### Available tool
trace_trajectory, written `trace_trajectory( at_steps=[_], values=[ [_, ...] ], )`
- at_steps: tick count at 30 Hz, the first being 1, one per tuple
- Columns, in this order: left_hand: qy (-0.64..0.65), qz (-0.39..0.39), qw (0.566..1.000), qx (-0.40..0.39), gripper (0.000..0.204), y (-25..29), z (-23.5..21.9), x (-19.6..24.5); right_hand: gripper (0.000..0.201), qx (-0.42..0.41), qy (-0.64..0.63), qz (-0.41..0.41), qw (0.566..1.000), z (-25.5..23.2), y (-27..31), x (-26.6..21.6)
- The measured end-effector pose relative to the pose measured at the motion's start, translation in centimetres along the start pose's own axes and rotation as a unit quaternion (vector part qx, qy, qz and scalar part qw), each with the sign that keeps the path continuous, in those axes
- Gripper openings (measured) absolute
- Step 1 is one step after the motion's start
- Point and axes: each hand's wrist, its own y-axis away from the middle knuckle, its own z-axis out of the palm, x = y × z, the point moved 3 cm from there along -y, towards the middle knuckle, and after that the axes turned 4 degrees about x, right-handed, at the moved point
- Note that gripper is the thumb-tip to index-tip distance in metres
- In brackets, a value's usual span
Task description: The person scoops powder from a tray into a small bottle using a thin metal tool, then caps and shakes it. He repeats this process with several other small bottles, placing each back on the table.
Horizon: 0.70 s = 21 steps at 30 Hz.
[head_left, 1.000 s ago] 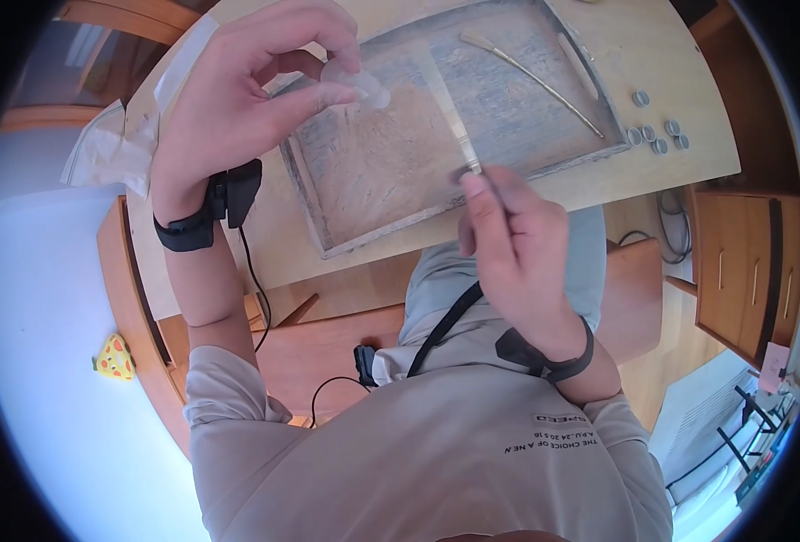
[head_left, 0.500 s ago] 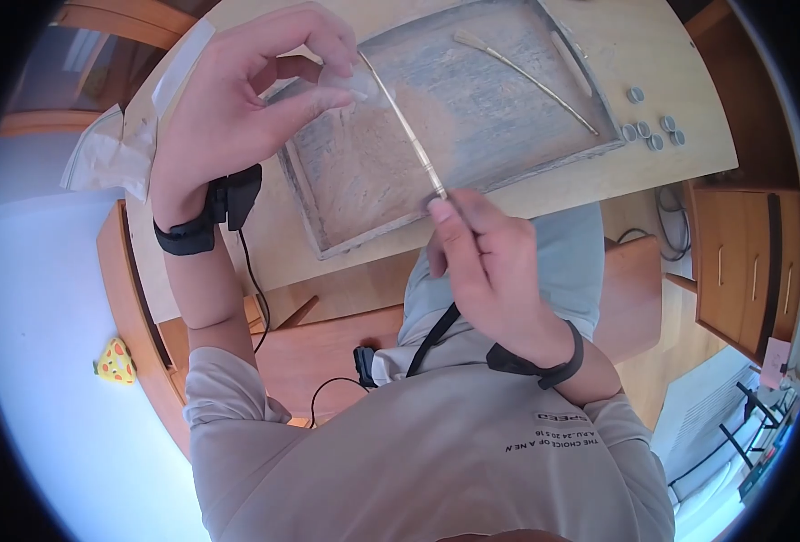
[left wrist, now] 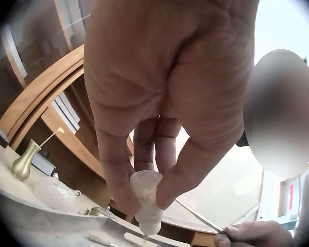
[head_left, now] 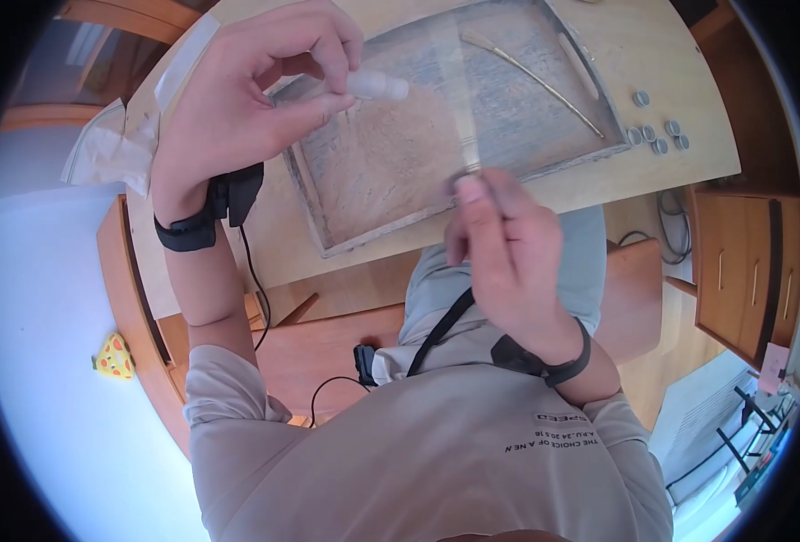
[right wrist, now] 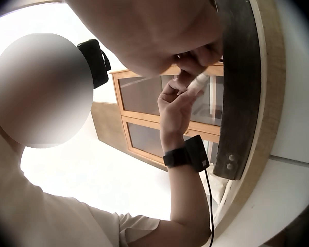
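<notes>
My left hand pinches a small frosted white bottle-shaped piece between thumb and fingertips, above the left part of a shallow wooden tray. In the left wrist view its narrow, rounded end points down. My right hand grips a slender pale-gold stick at its thicker end, with its length reaching out over the tray, blurred by motion. The stick's far end stands apart from the white piece. Pinkish-brown powder covers the tray's left half; worn blue-grey shows on the right.
A thin brush lies in the tray's right half. Several small round tins stand right of the tray. At the left table edge lies a crumpled pale bag. The left wrist view shows a gold vase and a clear lidded jar.
The stick swung left to the white piece half a second ago, then back right. The left hand stayed nearly in place; the white piece now sticks out further to the right from its fingertips.
</notes>
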Motion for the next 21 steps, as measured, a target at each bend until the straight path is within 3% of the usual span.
trace_trajectory(
  at_steps=[9, 12, 21],
  values=[
    [0.000, 0.000, 1.000, -0.006, 0.019, -0.4, 0.2, 0.1, 0.016, -0.056, 0.080, -0.037, 0.995, -0.4, -0.1, 1.5],
    [0.013, 0.011, 1.000, 0.004, 0.020, -0.1, -0.2, -0.3, 0.014, 0.061, 0.019, -0.007, 0.998, -2.8, -0.3, 0.1],
    [0.071, 0.051, 0.996, 0.013, 0.026, -0.3, -1.0, -1.6, 0.018, 0.074, 0.145, -0.150, 0.975, -8.0, 0.6, 1.6]
  ],
)
